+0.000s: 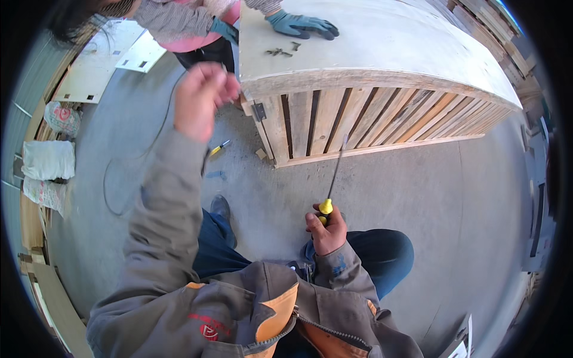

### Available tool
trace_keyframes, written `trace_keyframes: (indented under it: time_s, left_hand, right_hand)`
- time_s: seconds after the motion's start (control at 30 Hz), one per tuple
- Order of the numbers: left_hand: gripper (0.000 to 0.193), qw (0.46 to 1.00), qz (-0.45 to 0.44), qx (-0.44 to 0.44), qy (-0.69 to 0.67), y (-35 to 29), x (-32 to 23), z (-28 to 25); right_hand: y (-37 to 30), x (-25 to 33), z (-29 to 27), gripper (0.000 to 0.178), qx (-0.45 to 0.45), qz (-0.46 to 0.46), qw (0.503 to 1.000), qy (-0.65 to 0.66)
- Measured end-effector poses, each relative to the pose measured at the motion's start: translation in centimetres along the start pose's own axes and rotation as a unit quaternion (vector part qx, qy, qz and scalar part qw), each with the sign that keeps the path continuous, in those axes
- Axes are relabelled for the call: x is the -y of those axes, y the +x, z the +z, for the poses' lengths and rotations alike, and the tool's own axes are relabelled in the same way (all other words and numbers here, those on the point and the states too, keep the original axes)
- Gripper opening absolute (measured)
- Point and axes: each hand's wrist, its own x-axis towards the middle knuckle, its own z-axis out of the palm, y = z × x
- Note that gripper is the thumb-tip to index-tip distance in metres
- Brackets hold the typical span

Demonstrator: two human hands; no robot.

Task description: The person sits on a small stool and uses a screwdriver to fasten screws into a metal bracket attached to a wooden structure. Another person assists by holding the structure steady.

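Note:
In my right hand (329, 232) is a screwdriver (338, 169) with a yellow and black handle, its long thin shaft pointing up and away from me. My left hand (202, 98) is raised beside the near left corner of a large wooden crate (325, 77). Its fingers are drawn together and slightly blurred; anything small between them is too unclear to name. A dark metal hinge (258, 112) is fixed to the crate's corner, just below and right of that hand. Several small screws (279, 52) lie loose on the crate's pale top panel.
Across the crate, a co-worker's gloved hand (303, 25) rests flat on the top. A second yellow-handled tool (219, 147) lies on the floor near a dark cable (106, 185). White sacks (49, 160) stand at the left, below pale boards (95, 65) with square holes.

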Motion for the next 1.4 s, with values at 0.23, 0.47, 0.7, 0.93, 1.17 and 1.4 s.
trace_keyframes:
  time_s: [0.23,0.47,0.7,0.93,1.17,1.4]
  left_hand:
    - [0.014,0.935,-0.253,-0.039,-0.247,-12.0,9.1,-0.3]
    - [0.012,0.884,-0.308,-0.063,-0.347,-12.0,11.2,-1.4]
    - [0.01,0.875,-0.294,-0.043,-0.381,-11.9,11.0,-1.7]
    - [0.011,0.878,-0.314,-0.013,-0.361,-12.3,11.5,-2.0]
    - [0.013,0.872,-0.322,-0.021,-0.369,-12.1,11.6,-1.9]
    - [0.013,0.874,-0.331,-0.012,-0.355,-11.8,11.7,-1.7]
  right_hand:
    - [-1.5,-1.7,3.4,0.032,0.118,-0.002,0.98,-0.161]
    - [-1.3,-2.5,5.5,0.029,0.165,0.056,0.963,-0.206]
    - [-1.1,-3.2,6.5,0.027,0.126,0.063,0.969,-0.202]
    - [-1.1,-2.8,6.7,0.026,0.119,0.074,0.973,-0.183]
    - [-1.1,-3.0,5.9,0.024,0.138,0.059,0.97,-0.192]
    - [-0.9,-3.2,5.4,0.024,0.134,0.038,0.967,-0.211]
